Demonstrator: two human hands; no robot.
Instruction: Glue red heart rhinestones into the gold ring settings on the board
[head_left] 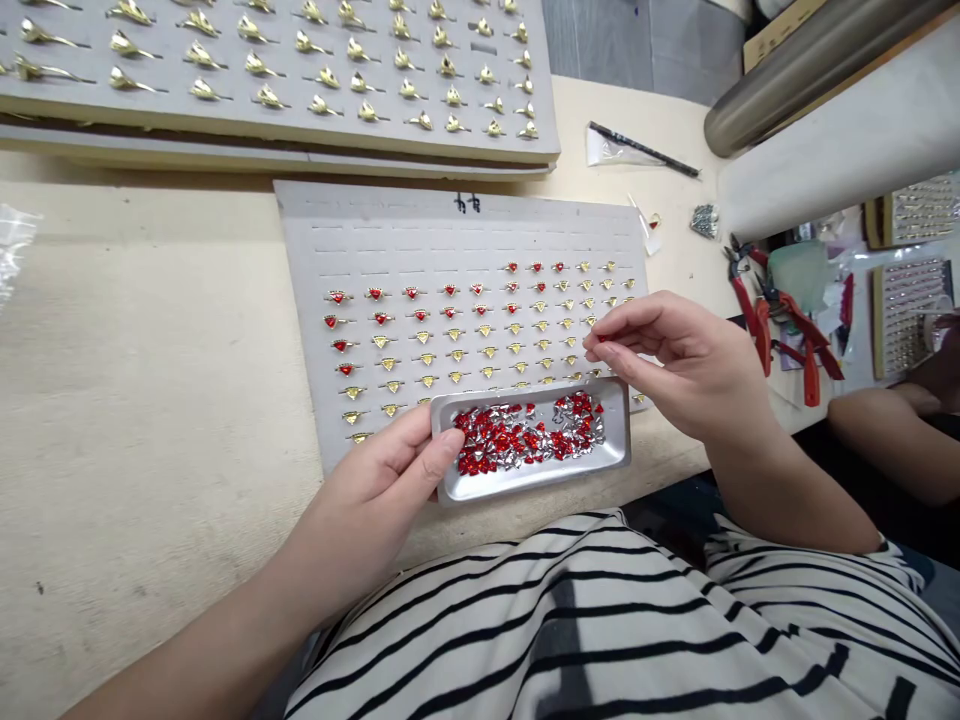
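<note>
My left hand (401, 465) grips the left end of a shallow metal tray (532, 484), thumb over its rim. Inside lie many small triangular gems (499, 440), red on some faces and silvery on others. Above the tray's right end, my right hand (667, 360) pinches a tiny red gem (602, 338) between thumb and fingertips. Beneath both hands is a grey foam board (420, 230) with rows of gold rings slotted into it. Rings at the left and along the upper rows carry red gems; the others show bare gold triangular settings. The tray covers part of the lower rows.
A thicker stack of foam boards (300, 135) with gold rings stands at the back left. To the right lie a black pen-like stick (645, 150), red-handled pliers (806, 340) and a large roll (832, 130). Another person's arm (892, 440) rests at the far right.
</note>
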